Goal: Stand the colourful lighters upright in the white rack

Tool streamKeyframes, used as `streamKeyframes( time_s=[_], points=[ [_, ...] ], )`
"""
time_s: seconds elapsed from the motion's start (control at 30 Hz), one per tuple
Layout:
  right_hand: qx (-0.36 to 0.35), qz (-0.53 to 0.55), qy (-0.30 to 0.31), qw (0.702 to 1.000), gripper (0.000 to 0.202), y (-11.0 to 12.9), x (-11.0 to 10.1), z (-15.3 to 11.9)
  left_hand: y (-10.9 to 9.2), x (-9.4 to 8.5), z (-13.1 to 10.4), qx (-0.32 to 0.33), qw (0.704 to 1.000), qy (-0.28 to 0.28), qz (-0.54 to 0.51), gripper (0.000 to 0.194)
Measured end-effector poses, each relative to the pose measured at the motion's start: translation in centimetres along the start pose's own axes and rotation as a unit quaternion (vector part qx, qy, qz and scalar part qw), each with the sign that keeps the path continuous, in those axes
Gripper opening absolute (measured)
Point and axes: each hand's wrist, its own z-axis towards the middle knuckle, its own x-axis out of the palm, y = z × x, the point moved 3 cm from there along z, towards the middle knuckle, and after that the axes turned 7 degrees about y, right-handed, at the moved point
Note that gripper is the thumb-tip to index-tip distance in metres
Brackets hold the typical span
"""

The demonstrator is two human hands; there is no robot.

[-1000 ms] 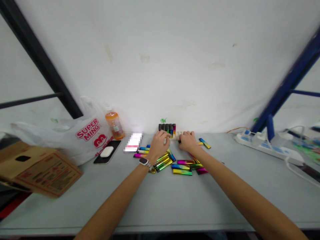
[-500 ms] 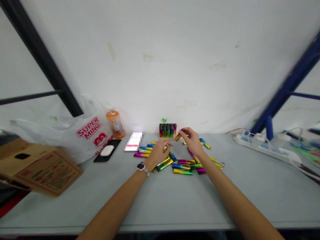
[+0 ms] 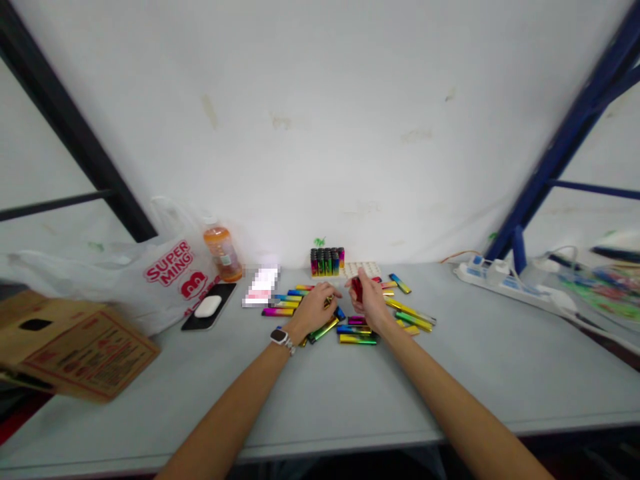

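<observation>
Red lighter [image 3: 357, 289] in curled right hand [image 3: 370, 297], left hand [image 3: 315, 309] half-curled nearby, hold unclear

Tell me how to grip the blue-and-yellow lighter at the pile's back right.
I'd probably pinch the lighter across its middle by the long edges, from above and right: it's slim, lies flat, and has neighbouring lighters to its left.

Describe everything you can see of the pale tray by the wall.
The tray is off-white and shallow-looking, with rows of small round marks, perhaps holes; its material is unclear. It lies flat on the table, near the wall. Colourful, black-topped lighters stand packed upright at its left end. The right hand hides part of its front edge; whether they touch is unclear.
</observation>
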Motion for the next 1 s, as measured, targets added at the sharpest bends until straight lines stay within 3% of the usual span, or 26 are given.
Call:
streamKeyframes(
  time_s=[0.1,0.37,0.7,0.87,1.0],
  points=[
    [0.025,-0.006,-0.010,1.000,0.047,-0.05,0.20,-0.10,-0.10,-0.03,-0.02,-0.004,1.000,0.003,0.004,0.021],
    [-0.003,-0.052,-0.062,0.997,0.028,-0.12,0.17,0.01,0.28,0.26,0.02,0.004,1.000,0.006,0.008,0.020],
    [0.005,-0.024,-0.085,0.996,0.034,-0.48,0.32,-0.11,0.28,0.26,-0.08,0.011,1.000,0.000,0.006,0.020],
    [0.033,0.049,-0.056,0.997,0.048,-0.18,0.72,-0.50,0.12,0.22,-0.03,0.007,1.000,0.007,0.012,0.020],
    [0.053,0.080,-0.024,0.995,0.047,-0.16,0.86,-0.57,0.07,0.19,0.00,0.005,1.000,0.010,0.016,0.020]
  ],
)
